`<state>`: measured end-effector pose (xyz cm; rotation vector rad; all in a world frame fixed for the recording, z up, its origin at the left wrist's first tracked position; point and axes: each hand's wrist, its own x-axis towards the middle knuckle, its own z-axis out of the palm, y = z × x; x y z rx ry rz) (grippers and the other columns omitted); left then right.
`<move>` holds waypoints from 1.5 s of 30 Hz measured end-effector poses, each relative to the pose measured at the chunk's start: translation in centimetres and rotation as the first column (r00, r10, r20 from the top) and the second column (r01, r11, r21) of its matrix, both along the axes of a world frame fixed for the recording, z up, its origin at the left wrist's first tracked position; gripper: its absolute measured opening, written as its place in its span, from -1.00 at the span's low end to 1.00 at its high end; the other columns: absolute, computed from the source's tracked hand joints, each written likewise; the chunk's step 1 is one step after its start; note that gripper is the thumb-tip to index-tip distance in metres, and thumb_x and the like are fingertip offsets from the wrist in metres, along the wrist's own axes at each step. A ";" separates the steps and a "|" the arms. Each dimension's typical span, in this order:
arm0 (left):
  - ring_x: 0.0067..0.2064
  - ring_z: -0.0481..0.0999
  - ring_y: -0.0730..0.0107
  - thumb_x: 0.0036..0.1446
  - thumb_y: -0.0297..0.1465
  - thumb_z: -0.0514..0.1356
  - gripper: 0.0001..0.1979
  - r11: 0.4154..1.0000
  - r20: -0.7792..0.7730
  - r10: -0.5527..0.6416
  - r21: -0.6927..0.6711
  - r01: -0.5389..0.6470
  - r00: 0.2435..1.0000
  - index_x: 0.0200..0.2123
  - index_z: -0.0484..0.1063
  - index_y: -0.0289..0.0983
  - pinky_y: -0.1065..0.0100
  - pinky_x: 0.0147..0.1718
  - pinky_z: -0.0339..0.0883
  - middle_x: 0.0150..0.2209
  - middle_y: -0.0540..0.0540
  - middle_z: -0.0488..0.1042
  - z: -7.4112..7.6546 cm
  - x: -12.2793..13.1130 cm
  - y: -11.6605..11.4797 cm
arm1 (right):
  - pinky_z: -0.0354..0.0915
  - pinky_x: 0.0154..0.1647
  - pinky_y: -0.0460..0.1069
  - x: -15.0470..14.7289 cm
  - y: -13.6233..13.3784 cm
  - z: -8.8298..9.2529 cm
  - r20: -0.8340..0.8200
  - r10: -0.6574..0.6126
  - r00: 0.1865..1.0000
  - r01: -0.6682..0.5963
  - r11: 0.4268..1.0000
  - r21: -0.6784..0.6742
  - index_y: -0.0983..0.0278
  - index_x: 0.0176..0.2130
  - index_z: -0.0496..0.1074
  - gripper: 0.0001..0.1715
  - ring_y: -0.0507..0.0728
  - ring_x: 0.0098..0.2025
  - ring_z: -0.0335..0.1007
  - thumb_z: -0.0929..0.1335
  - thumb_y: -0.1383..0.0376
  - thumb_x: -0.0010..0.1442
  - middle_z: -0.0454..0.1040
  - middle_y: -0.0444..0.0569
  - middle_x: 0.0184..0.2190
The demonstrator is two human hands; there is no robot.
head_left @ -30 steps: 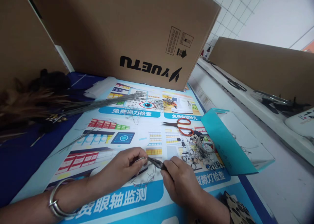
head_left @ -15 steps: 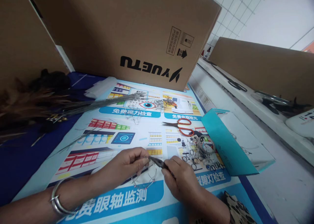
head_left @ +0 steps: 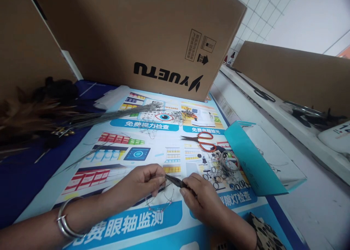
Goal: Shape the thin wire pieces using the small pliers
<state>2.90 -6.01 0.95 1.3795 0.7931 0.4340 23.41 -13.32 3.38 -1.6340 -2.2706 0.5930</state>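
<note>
My right hand (head_left: 201,197) is wrapped round the handles of dark needle-nose pliers (head_left: 175,181), whose tips point left. At those tips, my left hand (head_left: 150,179) pinches one end of a thin wire piece (head_left: 162,207) strung with small pink beads. The beaded wire hangs below the fingers in a loose loop. Exactly where the jaws grip the wire is too small to tell. Beyond my hands lie scissors with orange-red handles (head_left: 206,142), blades pointing left. Right of them sits a tangled heap of wire, rings and small parts (head_left: 224,169).
A turquoise open box (head_left: 248,162) stands at the right with wire bits inside. A long bundle of straight wires (head_left: 117,115) lies at the back left, near brown feathers (head_left: 32,113). A large cardboard box (head_left: 153,34) blocks the back. A white ledge (head_left: 262,93) runs along the right.
The pliers' tips have shifted slightly left toward my left fingertips. The beaded loop hangs in nearly the same place, and the things on the table have stayed put.
</note>
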 end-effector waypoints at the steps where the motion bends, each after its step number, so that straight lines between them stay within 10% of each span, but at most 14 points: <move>1: -0.55 0.20 0.51 0.13 -0.25 0.07 -0.78 1.000 -0.006 0.006 0.005 -0.006 1.000 -0.43 0.27 -0.28 0.46 -0.53 0.06 -0.63 0.08 0.29 0.0 0.0 0.0 | 0.16 -0.32 -0.06 0.0 0.0 0.0 0.021 -0.004 1.000 0.004 1.000 0.014 0.28 -0.26 0.31 -0.81 0.10 -0.28 0.25 0.18 0.26 0.23 0.32 -0.01 -0.32; 33: -0.53 0.22 0.50 0.09 -0.37 0.05 -0.86 0.939 -0.185 0.130 0.339 -0.061 0.974 -0.48 0.26 -0.28 0.47 -0.54 0.10 -0.59 0.07 0.30 -0.7 0.1 -0.4 | 0.12 -0.36 -0.04 -0.9 -0.6 -0.1 0.211 -0.055 0.976 0.032 0.993 0.112 0.26 -0.25 0.33 -0.79 0.12 -0.34 0.24 0.17 0.25 0.23 0.33 0.00 -0.34; 45: -0.57 0.14 0.54 0.12 -0.33 0.04 -0.84 0.972 -0.128 0.106 0.224 -0.075 0.986 -0.46 0.25 -0.28 0.50 -0.59 0.04 -0.61 0.10 0.25 -0.3 0.0 -0.5 | 0.12 -0.37 -0.06 -0.7 -0.2 -0.5 0.094 -0.034 0.995 0.027 0.997 0.073 0.28 -0.29 0.30 -0.83 0.09 -0.35 0.26 0.17 0.29 0.22 0.33 -0.02 -0.37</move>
